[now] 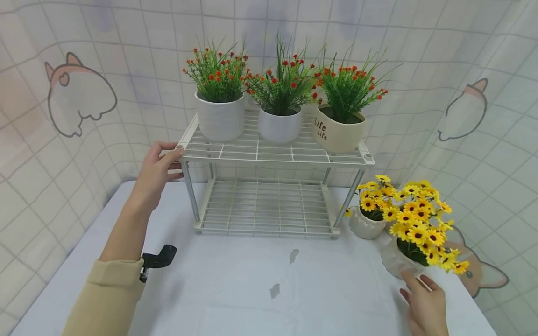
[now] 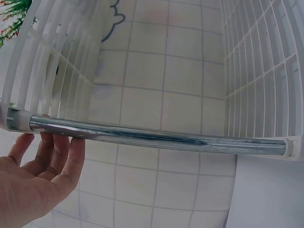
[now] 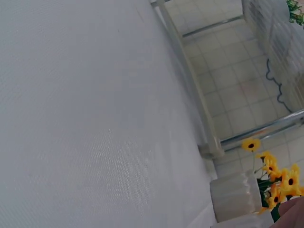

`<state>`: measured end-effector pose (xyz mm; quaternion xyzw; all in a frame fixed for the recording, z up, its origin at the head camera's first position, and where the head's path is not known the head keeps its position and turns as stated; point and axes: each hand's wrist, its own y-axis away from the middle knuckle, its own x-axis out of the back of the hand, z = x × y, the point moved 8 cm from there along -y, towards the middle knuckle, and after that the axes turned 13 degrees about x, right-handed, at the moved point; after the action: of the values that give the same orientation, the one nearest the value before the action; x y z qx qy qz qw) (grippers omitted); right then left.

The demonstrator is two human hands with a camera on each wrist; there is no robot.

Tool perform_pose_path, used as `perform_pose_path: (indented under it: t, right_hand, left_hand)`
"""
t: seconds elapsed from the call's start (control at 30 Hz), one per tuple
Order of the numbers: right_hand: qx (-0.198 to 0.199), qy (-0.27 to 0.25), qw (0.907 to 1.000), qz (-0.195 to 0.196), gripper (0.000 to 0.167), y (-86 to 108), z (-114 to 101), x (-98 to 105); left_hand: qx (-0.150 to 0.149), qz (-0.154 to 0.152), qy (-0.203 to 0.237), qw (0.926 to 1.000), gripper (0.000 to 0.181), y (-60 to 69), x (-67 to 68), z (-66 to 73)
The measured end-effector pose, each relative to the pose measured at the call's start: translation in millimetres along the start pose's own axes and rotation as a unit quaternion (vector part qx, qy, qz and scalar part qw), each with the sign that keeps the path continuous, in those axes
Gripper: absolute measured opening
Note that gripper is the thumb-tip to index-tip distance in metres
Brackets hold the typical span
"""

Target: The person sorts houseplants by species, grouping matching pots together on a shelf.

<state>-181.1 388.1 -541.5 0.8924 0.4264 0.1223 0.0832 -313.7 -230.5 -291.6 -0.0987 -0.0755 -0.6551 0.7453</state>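
Observation:
A two-tier white wire shelf (image 1: 269, 161) stands on the table, joined by metal posts (image 2: 161, 137). My left hand (image 1: 153, 172) holds its upper front-left corner, thumb on top; in the left wrist view the fingers of that hand (image 2: 52, 161) reach behind the post. At the right, my right hand (image 1: 426, 301) is at the near white pot (image 1: 399, 259) of yellow flowers (image 1: 420, 228), its fingers loosely bent. Whether it touches the pot cannot be told. Only a bit of this hand (image 3: 292, 213) shows in the right wrist view.
Three pots of red flowers line the top tier: a white one (image 1: 220, 119), a smaller white one (image 1: 279, 126) and a cream one (image 1: 339, 133) lettered "Life". Another white pot (image 1: 367, 224) with yellow flowers stands beside the shelf's right side. Gridded cloth (image 1: 143, 98) hangs behind.

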Motion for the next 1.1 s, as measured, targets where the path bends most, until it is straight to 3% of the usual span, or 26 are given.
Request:
perform_pose_path:
  t: [0.23, 0.5, 0.6, 0.73, 0.9, 1.1]
  right_hand:
    - [0.004, 0.020, 0.9988, 0.044, 0.118, -43.9, 26, 22]
    - [0.045, 0.029, 0.9984, 0.019, 0.137, -67.1, 20, 19]
    - [0.068, 0.024, 0.9971, 0.024, 0.132, -64.4, 9, 14]
    - [0.106, 0.004, 0.9938, 0.033, 0.117, -41.6, -17, 3]
    - [0.111, 0.005, 0.9927, 0.048, 0.112, -19.3, -37, -5]
    - [0.142, -0.003, 0.9892, 0.039, 0.108, -9.6, -50, -10]
  left_hand:
    - [-0.003, 0.002, -0.001, 1.0000, 0.048, 0.7, 0.0, 0.1]
    - [-0.004, 0.003, 0.001, 1.0000, 0.047, -0.3, 0.2, -1.3]
    - [-0.006, 0.003, -0.001, 1.0000, 0.049, -0.9, 0.0, -0.6]
    - [-0.006, 0.005, -0.004, 1.0000, 0.049, -1.0, -0.4, 0.7]
    - [-0.002, 0.004, -0.006, 1.0000, 0.050, -0.8, -0.4, 0.2]
    - [-0.003, 0.005, -0.007, 1.0000, 0.051, -1.2, -0.2, -0.7]
